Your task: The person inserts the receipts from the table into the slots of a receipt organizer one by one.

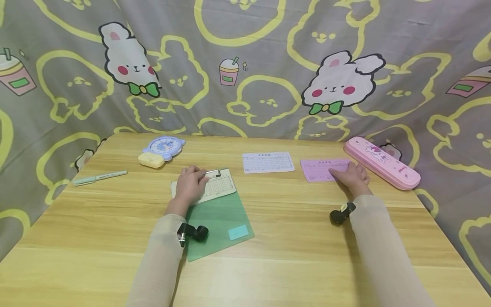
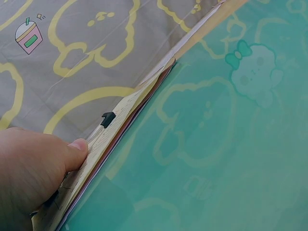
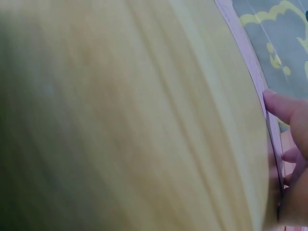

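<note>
Mid-left, my left hand (image 1: 189, 185) gripped the clip (image 1: 213, 172); my right hand (image 1: 353, 175), grip unclear, had to touch the pink sheet (image 1: 317, 169) softly.

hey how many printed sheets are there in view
3: the cream sheet on the clipboard, the white sheet right of it, the purple sheet near the pink case. More may lie under the cream sheet.

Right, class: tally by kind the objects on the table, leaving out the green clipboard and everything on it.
Printed sheets: 2, a white sheet and a purple sheet
Pens: 1, green pen
Cases: 1, pink case
Clocks: 1, blue toy clock
Blocks: 1, yellow block
Total: 6
</note>
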Tool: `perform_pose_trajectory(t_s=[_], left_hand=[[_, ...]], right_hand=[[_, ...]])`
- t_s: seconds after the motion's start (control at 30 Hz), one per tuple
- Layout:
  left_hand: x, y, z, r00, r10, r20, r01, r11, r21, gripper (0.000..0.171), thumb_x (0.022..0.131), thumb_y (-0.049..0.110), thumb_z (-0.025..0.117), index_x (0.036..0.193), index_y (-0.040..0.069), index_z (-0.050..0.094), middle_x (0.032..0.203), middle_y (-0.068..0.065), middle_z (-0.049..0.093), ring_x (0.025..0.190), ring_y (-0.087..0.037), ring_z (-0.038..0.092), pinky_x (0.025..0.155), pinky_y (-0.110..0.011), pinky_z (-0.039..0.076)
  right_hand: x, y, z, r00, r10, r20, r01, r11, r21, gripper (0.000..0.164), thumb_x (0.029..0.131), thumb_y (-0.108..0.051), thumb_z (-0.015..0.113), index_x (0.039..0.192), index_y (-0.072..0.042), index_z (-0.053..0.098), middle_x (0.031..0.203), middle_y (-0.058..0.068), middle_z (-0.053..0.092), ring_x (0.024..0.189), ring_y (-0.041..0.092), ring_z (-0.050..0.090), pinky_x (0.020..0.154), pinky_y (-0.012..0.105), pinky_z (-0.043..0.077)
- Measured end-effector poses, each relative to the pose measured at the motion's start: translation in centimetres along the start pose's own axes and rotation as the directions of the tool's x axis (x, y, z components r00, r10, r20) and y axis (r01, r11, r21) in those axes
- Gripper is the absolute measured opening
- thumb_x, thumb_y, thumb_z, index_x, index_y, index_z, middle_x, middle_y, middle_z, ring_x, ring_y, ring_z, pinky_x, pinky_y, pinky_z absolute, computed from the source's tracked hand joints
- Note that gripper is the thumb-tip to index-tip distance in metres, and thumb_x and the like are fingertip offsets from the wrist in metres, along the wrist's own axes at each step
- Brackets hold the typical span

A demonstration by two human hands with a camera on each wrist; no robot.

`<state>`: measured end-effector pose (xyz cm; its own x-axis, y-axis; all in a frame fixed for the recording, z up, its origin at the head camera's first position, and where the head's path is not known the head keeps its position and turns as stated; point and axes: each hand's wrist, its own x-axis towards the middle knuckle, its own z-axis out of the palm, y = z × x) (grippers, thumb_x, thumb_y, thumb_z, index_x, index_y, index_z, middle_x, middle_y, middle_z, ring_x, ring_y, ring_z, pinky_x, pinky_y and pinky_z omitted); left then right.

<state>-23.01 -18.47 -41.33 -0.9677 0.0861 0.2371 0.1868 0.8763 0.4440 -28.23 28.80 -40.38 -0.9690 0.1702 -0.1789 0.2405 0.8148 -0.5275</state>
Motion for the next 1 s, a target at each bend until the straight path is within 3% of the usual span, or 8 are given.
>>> perform_pose_trajectory(t_s=[0.37,0.7,0.87,1.0], left_hand=[[0.09,0.05,0.1,1.0,-0.01,-0.001,0.01,1.0,-0.013,0.034,0.086,0.024,0.052,0.114,0.004,0.056,0.104,-0.011,0.047,0.091,-0.026,0.037,0.075,-0.04,0.032],[0.06,0.08,0.02,1.0,-0.01,-0.007,0.01,1.0,-0.021,0.034,0.086,0.024,0.052,0.114,0.004,0.056,0.104,-0.012,0.047,0.091,-0.027,0.037,0.075,-0.041,0.032],[0.05,0.12,-0.01,1.0,-0.014,0.002,0.014,1.0,-0.023,0.034,0.086,0.024,0.052,0.114,0.004,0.056,0.105,-0.011,0.047,0.092,-0.027,0.037,0.075,-0.041,0.032],[0.0,0.15,-0.02,1.0,-0.021,0.007,0.021,0.999,-0.026,0.035,0.087,0.024,0.051,0.115,0.004,0.056,0.105,-0.011,0.047,0.092,-0.026,0.036,0.076,-0.041,0.032]], right_hand=[[0.01,0.19,-0.2,1.0,-0.013,0.028,0.014,1.0,-0.014,0.095,0.078,-0.055,0.047,0.131,0.013,0.006,0.129,0.038,-0.011,0.116,0.05,-0.01,0.087,0.06,-0.005],[-0.2,0.04,-0.4,0.999,-0.021,-0.049,0.018,0.998,-0.06,0.08,0.08,-0.047,0.049,0.125,0.014,0.025,0.12,0.036,0.022,0.11,0.05,0.017,0.085,0.057,0.012],[-0.06,0.06,-0.62,0.993,-0.034,-0.113,0.026,0.997,-0.076,0.063,0.08,-0.036,0.052,0.12,0.011,0.037,0.114,0.031,0.04,0.101,0.045,0.035,0.081,0.053,0.022],[-0.09,0.16,-0.76,0.986,-0.06,-0.157,0.049,0.996,-0.077,0.052,0.079,-0.025,0.053,0.116,0.011,0.042,0.11,0.029,0.045,0.098,0.043,0.039,0.079,0.054,0.023]])
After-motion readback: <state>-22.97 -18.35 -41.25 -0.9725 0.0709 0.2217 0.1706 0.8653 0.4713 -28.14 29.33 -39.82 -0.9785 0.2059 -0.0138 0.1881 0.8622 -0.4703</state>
